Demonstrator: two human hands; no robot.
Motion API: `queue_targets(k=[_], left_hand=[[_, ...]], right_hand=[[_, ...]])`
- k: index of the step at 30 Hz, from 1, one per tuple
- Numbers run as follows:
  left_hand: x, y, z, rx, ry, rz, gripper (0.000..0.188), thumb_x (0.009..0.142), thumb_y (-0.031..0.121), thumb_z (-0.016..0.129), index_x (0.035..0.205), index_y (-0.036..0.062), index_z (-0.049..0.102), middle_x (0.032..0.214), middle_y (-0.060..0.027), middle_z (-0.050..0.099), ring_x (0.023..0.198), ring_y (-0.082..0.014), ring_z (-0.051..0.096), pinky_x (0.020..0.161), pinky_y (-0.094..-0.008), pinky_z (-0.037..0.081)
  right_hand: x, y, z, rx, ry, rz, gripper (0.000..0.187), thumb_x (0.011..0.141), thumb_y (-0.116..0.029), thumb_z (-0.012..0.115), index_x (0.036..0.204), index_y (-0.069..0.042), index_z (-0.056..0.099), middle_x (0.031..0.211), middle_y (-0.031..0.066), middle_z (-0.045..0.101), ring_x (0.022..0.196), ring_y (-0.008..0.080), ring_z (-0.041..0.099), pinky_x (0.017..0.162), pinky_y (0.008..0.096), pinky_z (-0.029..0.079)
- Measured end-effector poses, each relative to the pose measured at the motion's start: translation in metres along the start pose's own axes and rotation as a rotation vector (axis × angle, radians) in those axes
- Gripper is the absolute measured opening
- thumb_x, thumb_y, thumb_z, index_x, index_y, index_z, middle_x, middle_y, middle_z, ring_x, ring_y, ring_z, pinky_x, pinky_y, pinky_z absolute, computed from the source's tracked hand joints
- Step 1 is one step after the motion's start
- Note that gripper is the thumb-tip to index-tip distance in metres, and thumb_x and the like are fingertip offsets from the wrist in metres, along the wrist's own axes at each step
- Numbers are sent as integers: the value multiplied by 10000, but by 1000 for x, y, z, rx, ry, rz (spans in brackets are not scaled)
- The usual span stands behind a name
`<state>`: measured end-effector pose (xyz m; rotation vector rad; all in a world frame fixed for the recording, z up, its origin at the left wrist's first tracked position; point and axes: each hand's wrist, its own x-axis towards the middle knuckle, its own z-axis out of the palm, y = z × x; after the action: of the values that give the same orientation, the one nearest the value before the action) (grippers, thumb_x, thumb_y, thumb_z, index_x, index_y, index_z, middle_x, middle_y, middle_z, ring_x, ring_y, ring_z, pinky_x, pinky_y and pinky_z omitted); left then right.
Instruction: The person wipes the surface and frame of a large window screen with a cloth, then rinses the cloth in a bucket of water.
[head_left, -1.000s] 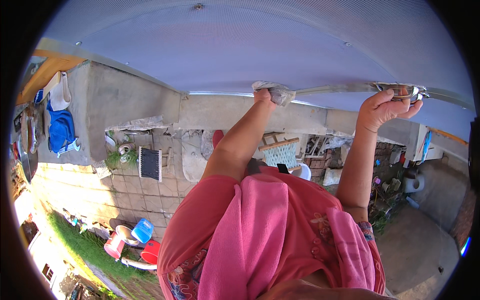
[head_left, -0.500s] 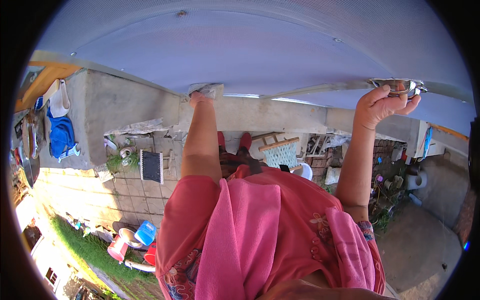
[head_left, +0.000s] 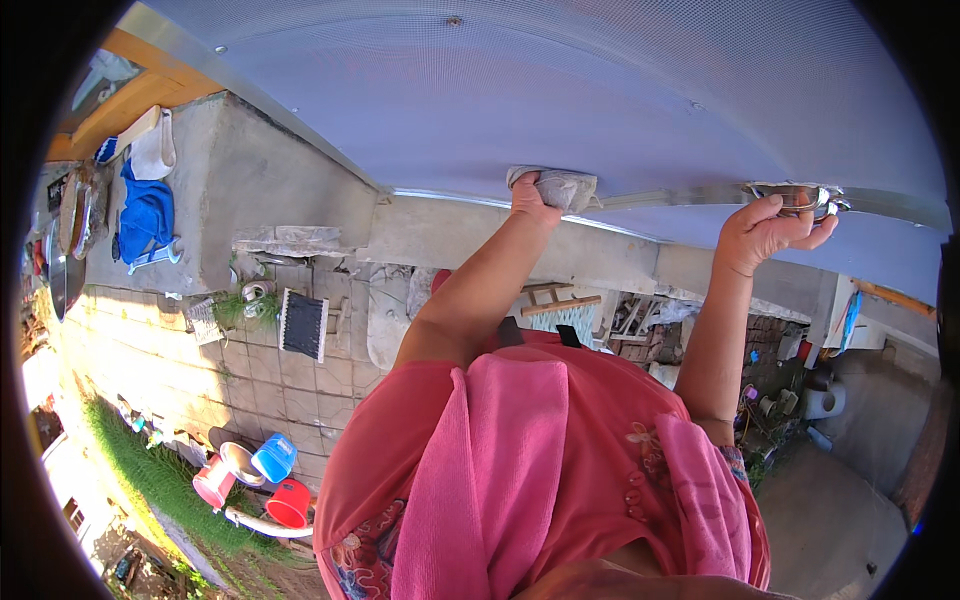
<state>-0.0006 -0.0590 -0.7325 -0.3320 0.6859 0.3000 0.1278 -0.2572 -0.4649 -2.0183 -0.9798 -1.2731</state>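
The lilac mesh-screened door spans the upper view; it might swing and upset the person's balance if the right hand pulled its metal handle unevenly. The crumpled grey cloth, against the door's metal strip, could slip if gripped loosely. The right thumb and fingers curl around the handle, outer fingers slightly apart; the left hand clasps the cloth, most fingertips hidden.
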Motion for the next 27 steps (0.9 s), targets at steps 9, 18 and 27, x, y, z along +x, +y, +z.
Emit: queue_targets(k=[9, 18, 27], left_hand=[[-19, 155, -10, -50, -67, 516, 362, 947, 211, 476, 1227, 62, 649, 1297, -108, 658, 1208, -335, 609, 1071, -519, 476], [-33, 166, -1, -113, 51, 688, 312, 859, 205, 555, 1140, 99, 641, 1153, -52, 677, 1058, -297, 653, 945, -501, 534], [-86, -27, 70, -14, -52, 95, 313, 818, 153, 579, 1124, 92, 612, 1162, -91, 658, 1089, -329, 636, 1002, -514, 519]], right_hand=[[4, -5, -1, -31, 3, -5, 300, 947, -11, 507, 1206, 55, 372, 1566, 188, 21, 1113, 260, 480, 887, 378, 526], [2, 2, 0, -104, 14, -54, 304, 951, -16, 497, 1203, 81, 359, 1566, 193, 18, 1144, 280, 479, 938, 422, 516], [0, 1, 1, 8, 10, -3, 318, 955, -9, 493, 1223, 85, 351, 1571, 186, 7, 1128, 263, 485, 946, 414, 518]])
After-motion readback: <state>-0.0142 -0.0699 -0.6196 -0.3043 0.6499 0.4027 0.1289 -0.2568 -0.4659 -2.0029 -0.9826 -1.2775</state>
